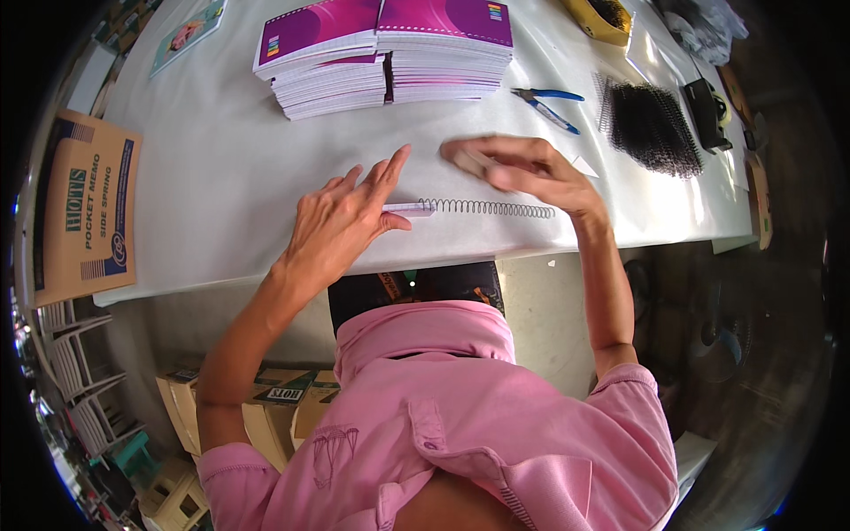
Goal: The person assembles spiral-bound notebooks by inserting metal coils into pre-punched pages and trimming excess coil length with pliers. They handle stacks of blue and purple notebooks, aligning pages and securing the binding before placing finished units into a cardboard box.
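My left hand (345, 212) is at the near side of the white-covered table, fingers stretched forward and thumb apart. Between thumb and fingers sits a thin white notepad (416, 210), mostly hidden under the hand. From its right end a dark wire spiral coil (487, 208) stretches right, its left loops overlapping the pad's edge. Just above the coil hovers my right hand (522, 166), its fingers pointing left and smeared by motion. Whether anything is in those fingers cannot be made out. Beyond the right hand lie blue-handled cutting pliers (551, 108), handles spread.
Two stacks of purple-covered pads (385, 66) stand at the far middle. A pile of black spiral coils (651, 128) lies at right, beside a black tape dispenser (708, 115) and a yellow container (602, 19). A brown carton (88, 208) stands left. Cartons (283, 398) sit below the table.
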Action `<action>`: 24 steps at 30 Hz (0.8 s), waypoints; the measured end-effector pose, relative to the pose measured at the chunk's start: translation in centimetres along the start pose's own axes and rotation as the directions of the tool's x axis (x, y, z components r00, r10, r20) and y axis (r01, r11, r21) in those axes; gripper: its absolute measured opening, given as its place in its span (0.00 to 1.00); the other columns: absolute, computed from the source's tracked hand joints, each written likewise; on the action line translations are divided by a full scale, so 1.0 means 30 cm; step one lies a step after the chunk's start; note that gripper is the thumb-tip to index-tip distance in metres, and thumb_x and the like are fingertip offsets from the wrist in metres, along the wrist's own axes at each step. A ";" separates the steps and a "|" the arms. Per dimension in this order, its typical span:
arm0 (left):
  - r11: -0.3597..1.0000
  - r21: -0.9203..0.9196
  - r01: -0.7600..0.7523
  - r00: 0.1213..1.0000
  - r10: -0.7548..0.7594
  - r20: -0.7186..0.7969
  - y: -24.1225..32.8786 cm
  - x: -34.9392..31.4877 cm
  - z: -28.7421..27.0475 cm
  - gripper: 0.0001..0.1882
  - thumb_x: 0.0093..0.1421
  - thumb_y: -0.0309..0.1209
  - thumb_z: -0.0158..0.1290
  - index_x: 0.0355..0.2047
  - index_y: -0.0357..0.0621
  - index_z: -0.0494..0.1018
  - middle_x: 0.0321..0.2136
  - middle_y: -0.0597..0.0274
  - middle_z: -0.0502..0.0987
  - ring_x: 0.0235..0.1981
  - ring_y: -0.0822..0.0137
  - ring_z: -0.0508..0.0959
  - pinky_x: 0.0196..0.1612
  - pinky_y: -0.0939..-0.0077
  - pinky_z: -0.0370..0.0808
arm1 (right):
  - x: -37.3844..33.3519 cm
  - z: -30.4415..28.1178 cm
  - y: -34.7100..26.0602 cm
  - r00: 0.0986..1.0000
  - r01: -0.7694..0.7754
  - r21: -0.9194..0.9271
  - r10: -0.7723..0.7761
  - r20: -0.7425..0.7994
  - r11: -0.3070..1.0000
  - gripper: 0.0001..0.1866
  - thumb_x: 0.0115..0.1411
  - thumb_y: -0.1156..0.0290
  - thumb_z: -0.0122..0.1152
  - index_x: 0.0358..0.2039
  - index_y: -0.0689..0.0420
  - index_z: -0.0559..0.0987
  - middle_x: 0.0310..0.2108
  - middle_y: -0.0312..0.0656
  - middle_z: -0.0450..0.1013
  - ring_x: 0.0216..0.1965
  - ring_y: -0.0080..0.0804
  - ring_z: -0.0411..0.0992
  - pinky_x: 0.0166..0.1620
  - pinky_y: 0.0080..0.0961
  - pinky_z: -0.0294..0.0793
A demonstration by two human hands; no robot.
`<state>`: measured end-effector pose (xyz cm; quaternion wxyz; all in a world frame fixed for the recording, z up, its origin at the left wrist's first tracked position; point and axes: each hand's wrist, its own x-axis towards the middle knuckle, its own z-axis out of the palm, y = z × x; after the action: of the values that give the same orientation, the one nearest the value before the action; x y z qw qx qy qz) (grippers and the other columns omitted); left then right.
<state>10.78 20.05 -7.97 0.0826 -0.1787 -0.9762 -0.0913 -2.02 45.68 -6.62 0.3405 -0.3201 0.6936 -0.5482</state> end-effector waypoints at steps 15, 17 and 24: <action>0.998 0.015 0.067 0.990 -0.069 0.125 -0.041 0.074 0.000 0.47 0.55 0.55 0.56 0.69 0.52 0.51 0.32 0.50 0.79 0.21 0.51 0.79 0.21 0.62 0.74 | 0.108 -0.040 0.023 0.983 0.010 0.070 -0.022 0.180 0.998 0.33 0.54 0.46 0.65 0.48 0.63 0.80 0.47 0.50 0.77 0.50 0.42 0.73 0.55 0.33 0.69; 0.998 0.015 0.053 0.992 -0.054 0.111 -0.040 0.084 0.004 0.47 0.54 0.55 0.56 0.69 0.52 0.51 0.33 0.50 0.79 0.21 0.51 0.79 0.21 0.62 0.74 | 0.124 -0.010 -0.010 0.985 -0.015 -0.086 0.030 0.170 0.996 0.32 0.54 0.47 0.65 0.48 0.64 0.80 0.48 0.51 0.76 0.49 0.42 0.73 0.54 0.33 0.69; 0.998 0.016 0.060 0.998 -0.060 0.004 -0.055 0.062 -0.008 0.48 0.51 0.57 0.58 0.69 0.56 0.53 0.36 0.48 0.79 0.29 0.49 0.81 0.27 0.58 0.77 | 0.175 0.009 0.015 0.965 0.054 -0.045 -0.040 0.260 0.998 0.32 0.55 0.46 0.64 0.47 0.63 0.81 0.50 0.50 0.75 0.50 0.40 0.72 0.53 0.34 0.70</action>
<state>8.51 19.09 -7.63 0.0791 -0.1488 -0.9820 -0.0857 -4.79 41.33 -7.75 0.4068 -0.4140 0.6493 -0.4914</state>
